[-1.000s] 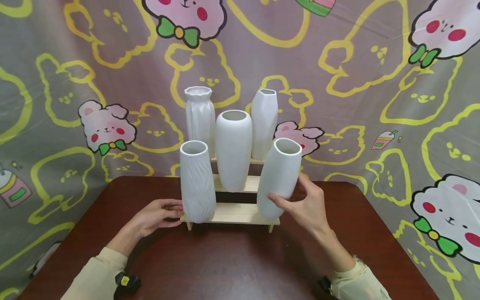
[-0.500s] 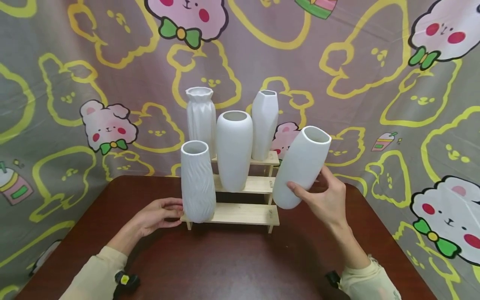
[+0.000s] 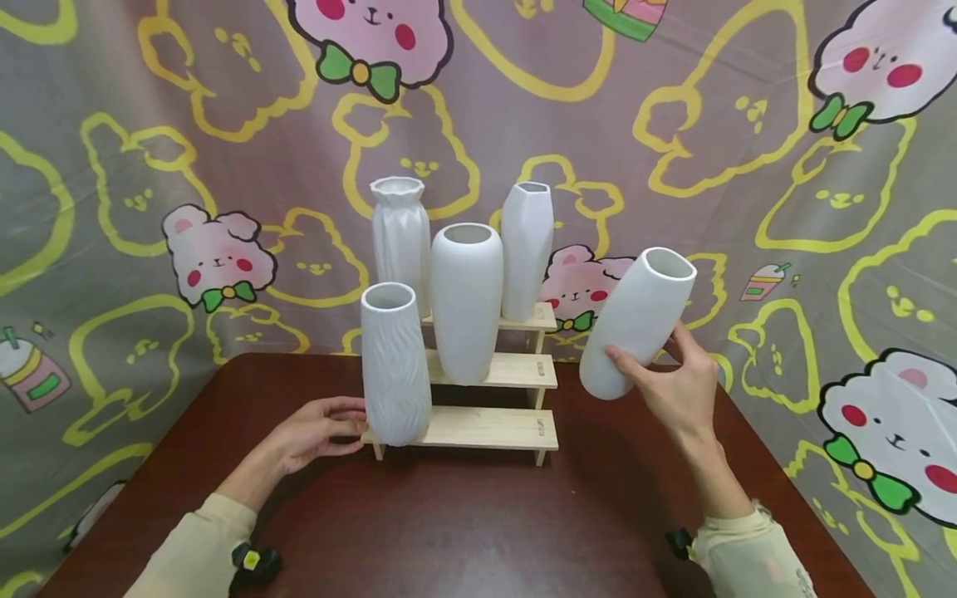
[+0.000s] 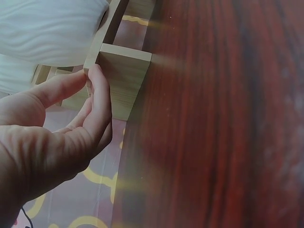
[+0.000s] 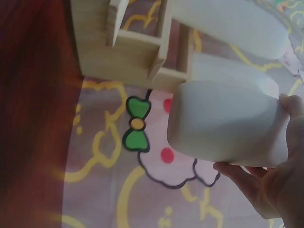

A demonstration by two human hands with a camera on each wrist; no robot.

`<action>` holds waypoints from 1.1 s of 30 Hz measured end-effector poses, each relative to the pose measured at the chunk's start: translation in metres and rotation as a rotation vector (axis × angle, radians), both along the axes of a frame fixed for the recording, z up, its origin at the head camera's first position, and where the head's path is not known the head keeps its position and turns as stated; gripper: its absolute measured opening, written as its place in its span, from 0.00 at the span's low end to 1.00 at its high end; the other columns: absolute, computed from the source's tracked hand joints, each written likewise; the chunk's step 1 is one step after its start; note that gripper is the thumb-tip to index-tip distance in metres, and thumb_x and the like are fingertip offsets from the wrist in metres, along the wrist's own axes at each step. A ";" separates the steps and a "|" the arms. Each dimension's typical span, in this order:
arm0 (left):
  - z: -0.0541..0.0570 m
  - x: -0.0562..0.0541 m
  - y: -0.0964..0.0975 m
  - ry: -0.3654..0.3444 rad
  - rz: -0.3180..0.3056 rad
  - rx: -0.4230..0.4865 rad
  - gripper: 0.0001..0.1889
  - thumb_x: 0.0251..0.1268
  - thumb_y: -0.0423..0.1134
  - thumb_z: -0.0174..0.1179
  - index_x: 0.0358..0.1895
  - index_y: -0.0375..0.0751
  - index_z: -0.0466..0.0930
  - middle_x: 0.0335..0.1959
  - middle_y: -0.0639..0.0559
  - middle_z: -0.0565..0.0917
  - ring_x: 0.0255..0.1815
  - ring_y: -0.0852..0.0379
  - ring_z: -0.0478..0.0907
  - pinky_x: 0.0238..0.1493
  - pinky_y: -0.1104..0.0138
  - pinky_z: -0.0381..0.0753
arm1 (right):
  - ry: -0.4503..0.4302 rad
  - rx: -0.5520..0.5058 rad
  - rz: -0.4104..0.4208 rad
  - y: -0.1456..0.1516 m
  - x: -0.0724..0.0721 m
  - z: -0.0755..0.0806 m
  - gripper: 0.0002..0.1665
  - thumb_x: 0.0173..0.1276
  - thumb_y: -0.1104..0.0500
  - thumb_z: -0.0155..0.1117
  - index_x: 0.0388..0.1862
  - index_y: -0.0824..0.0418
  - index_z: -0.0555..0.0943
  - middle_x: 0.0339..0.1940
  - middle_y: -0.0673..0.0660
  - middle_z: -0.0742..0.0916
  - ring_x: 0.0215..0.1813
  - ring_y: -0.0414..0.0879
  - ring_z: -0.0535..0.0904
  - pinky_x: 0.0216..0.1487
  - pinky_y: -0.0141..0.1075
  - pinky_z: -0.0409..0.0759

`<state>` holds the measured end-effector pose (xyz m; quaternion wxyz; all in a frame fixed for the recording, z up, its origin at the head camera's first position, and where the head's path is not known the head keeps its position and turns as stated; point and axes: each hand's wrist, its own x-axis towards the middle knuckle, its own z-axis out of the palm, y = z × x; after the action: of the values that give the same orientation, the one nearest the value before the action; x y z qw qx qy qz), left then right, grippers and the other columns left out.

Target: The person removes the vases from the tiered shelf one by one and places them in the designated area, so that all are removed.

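In the head view my right hand [image 3: 676,390] grips a smooth white vase [image 3: 639,324] from its right side. The vase is lifted off to the right of the wooden stepped stand [image 3: 486,425] and leans to the right, its mouth up. My left hand [image 3: 317,432] pinches the left end of the stand's lowest shelf, as the left wrist view shows, with thumb and fingertips at the shelf corner [image 4: 90,61]. Just beside those fingers a wavy-textured white vase [image 3: 395,365] stands on that shelf. Most of the right fingers are hidden behind the held vase.
A plain rounded vase [image 3: 467,307] stands on the middle shelf. On the top shelf are a ruffled-rim vase [image 3: 399,241] and a faceted vase [image 3: 527,249]. The stand is on a dark red-brown table [image 3: 463,523], before a patterned cloth backdrop [image 3: 568,116].
My right hand has lifted the smooth vase off the right end of the lowest shelf and carried it rightward and up, tilting it further. My left hand has stayed at the shelf's left end.
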<state>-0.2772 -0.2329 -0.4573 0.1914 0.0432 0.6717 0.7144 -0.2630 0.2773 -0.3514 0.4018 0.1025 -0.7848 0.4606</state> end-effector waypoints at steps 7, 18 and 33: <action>0.000 0.002 0.000 0.003 -0.002 0.000 0.30 0.70 0.27 0.62 0.71 0.22 0.60 0.57 0.35 0.76 0.52 0.46 0.80 0.55 0.47 0.80 | -0.042 -0.035 -0.034 0.015 -0.013 -0.011 0.43 0.47 0.55 0.88 0.65 0.49 0.82 0.50 0.51 0.87 0.48 0.45 0.83 0.38 0.25 0.82; 0.001 0.003 0.000 -0.003 -0.002 0.006 0.31 0.70 0.28 0.63 0.71 0.22 0.60 0.57 0.36 0.77 0.53 0.46 0.80 0.56 0.47 0.79 | -0.206 -0.194 -0.093 0.053 -0.039 -0.037 0.41 0.52 0.51 0.86 0.66 0.47 0.80 0.54 0.51 0.85 0.51 0.46 0.82 0.40 0.23 0.80; -0.001 0.001 0.000 -0.006 -0.003 0.009 0.31 0.70 0.27 0.62 0.72 0.22 0.60 0.56 0.38 0.79 0.53 0.46 0.81 0.57 0.46 0.79 | -0.334 -0.330 -0.195 0.103 -0.060 -0.069 0.45 0.51 0.49 0.86 0.70 0.44 0.77 0.60 0.54 0.80 0.54 0.49 0.81 0.48 0.33 0.82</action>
<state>-0.2766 -0.2333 -0.4587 0.1944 0.0429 0.6677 0.7173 -0.3232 0.3805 -0.4199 0.3203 -0.1182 -0.7607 0.5520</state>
